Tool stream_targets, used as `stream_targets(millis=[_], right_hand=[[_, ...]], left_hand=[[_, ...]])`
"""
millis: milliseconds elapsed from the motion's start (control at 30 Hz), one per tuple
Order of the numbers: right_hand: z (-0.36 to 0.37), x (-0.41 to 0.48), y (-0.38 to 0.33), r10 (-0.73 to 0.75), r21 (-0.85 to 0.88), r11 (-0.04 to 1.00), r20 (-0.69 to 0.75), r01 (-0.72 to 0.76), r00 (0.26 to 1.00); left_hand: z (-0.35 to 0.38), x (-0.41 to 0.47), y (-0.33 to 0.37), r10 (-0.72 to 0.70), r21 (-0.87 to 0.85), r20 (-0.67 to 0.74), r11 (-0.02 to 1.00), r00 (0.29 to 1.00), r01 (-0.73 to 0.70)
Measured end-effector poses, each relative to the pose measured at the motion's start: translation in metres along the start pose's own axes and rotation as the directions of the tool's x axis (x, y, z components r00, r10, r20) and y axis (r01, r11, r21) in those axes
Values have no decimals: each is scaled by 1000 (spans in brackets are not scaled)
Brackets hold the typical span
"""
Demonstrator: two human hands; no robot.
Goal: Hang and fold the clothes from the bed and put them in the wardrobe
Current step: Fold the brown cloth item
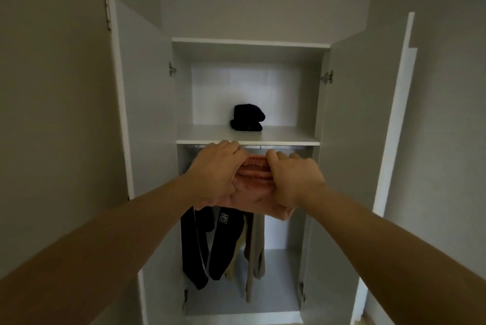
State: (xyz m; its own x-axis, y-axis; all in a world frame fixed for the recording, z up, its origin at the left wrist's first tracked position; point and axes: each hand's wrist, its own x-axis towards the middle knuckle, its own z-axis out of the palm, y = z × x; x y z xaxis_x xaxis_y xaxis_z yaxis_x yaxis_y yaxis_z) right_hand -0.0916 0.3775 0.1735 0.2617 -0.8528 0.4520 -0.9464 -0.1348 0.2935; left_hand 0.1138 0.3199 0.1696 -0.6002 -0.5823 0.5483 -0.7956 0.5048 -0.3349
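- 2 grips hold 1 folded pink garment (pixel 252 193) between them. The left grip (pixel 213 175) clasps its left end and the right grip (pixel 294 180) clasps its right end, fingers curled over the top.
- It is held in the air before the open wardrobe (pixel 184 104), with the shelf (pixel 289 135) edge just beyond the knuckles.
- Above and beyond the grips, 1 dark folded garment (pixel 247 117) rests on that shelf.
- Below the grips hang 1 dark jacket (pixel 223 246) and beige trousers (pixel 255 246).
- Outward of each grip, the left door (pixel 142 75) and right door (pixel 368 114) stand open, with grey wall (pixel 52 88) beyond.
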Motion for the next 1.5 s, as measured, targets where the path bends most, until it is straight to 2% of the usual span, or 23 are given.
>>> stream_targets(millis=[200,500,633,767,900,1100,1133,1167,1200,1233,1267,1300,1333,1400,1467,1500], right_hand=[[51,138,40,-67,-22,998,-54,66,996],[130,362,76,-95,-25,995,-289,92,952],[172,452,84,-136,-46,991,-337,129,932],[212,533,86,-197,-28,980,-295,198,935],[251,606,78,-242,112,956,-222,271,945],[308,691,65,-256,275,863,-483,423,837],[323,702,62,-277,307,840,-466,447,840],[338,712,60,-338,330,820,-381,468,861],[355,721,57,-440,347,799,-217,490,871],[370,727,54,-528,353,795,1,494,849],[380,733,52,-552,364,807,187,464,813],[384,738,52,-540,381,819,266,428,798],[386,745,52,-529,403,818,245,411,813],[380,755,50,-515,406,798,73,446,854],[372,758,43,-564,415,754,10,509,826],[369,760,35,-605,450,723,46,524,795]], left_hand=[[70,97,-68,-82,65,-52,994,995,85],[174,242,-199,-131,160,-226,972,965,170],[220,292,-253,-147,229,-214,954,966,196],[261,328,-295,-234,262,-130,929,964,261],[299,353,-325,-312,387,-83,865,946,319],[344,371,-353,-392,518,-195,737,899,434],[356,371,-354,-426,495,-151,749,892,442],[371,369,-358,-462,427,-71,787,884,445],[385,364,-363,-497,296,59,837,866,460],[393,361,-368,-530,110,214,847,820,519],[399,359,-377,-552,-60,302,803,778,593],[403,357,-390,-588,-141,288,755,756,640],[405,355,-405,-631,-143,214,735,745,663],[409,352,-434,-668,7,147,739,730,674],[420,350,-451,-601,29,268,786,753,618],[429,350,-455,-551,11,340,812,762,583]])
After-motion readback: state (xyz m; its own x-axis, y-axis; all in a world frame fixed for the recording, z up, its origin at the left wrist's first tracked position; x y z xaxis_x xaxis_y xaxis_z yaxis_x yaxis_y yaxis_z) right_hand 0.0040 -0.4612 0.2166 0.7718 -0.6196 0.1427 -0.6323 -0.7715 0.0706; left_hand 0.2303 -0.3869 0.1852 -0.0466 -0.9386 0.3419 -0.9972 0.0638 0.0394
